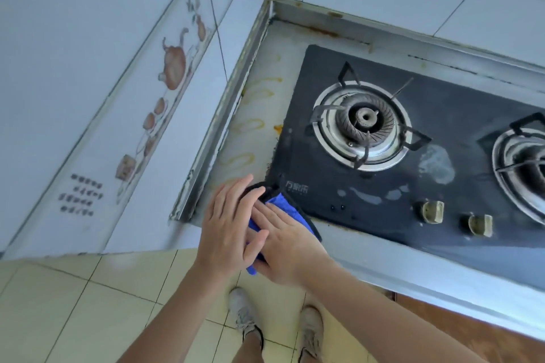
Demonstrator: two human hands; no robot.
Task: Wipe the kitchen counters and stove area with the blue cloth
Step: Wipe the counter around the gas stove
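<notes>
Bright, even daylight with a cool blue tint.
Soft glare lies on the stove glass (368, 186); shadows are weak, tile lines bend at the edges, the wall (73, 82) looks slightly blurred.

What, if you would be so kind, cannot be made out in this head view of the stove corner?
- Blue cloth: mostly covered by the left hand and right hand; its full shape is hidden.
- Right burner: cut off by the frame's right edge.
- Stove logo: too small to read.
- Wall tile lettering: blurred.
</notes>
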